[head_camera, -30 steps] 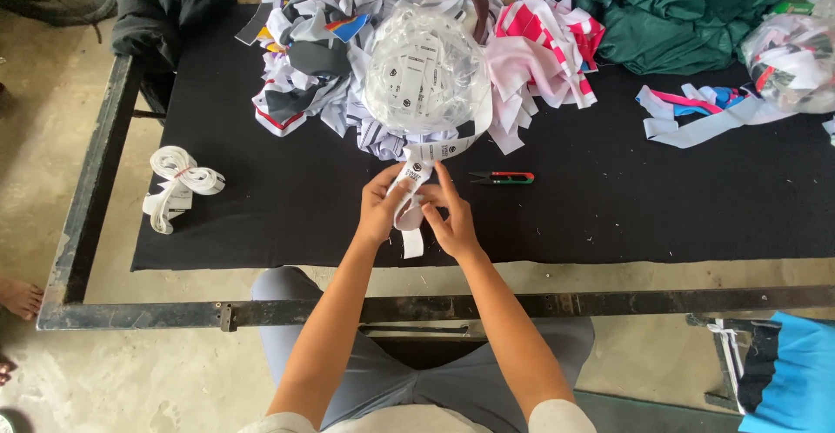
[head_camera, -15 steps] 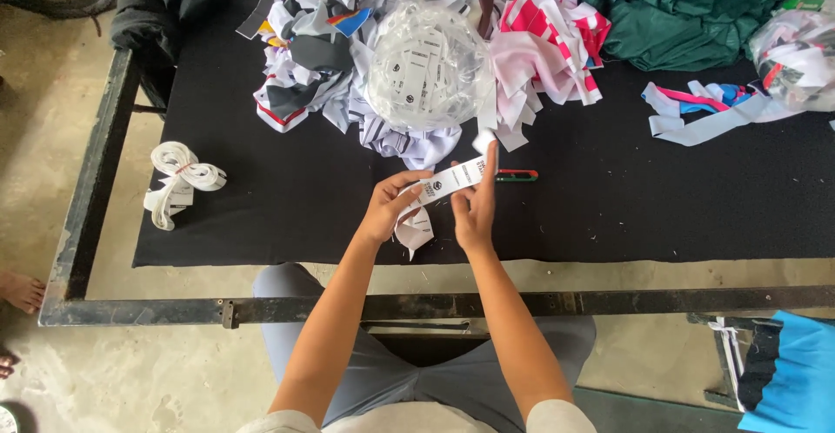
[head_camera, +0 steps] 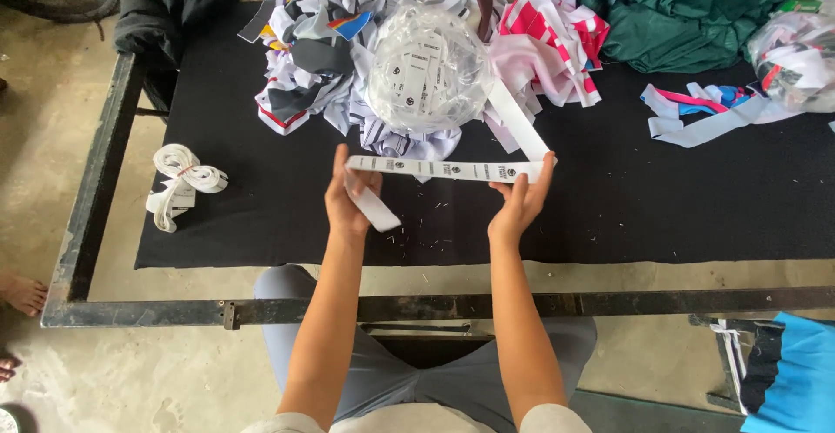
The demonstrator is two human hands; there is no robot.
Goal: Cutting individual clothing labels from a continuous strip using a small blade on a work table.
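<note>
The person holds a white label ribbon stretched level between both hands, just above the black cloth covering the table. The left hand pinches one end, a loose tail hanging below its fingers; the right hand grips the other, where the ribbon runs up into a clear plastic bag of ribbon. A bundled white ribbon lies well apart, leftward.

Black-topped metal-framed table on grey concrete floor
</note>
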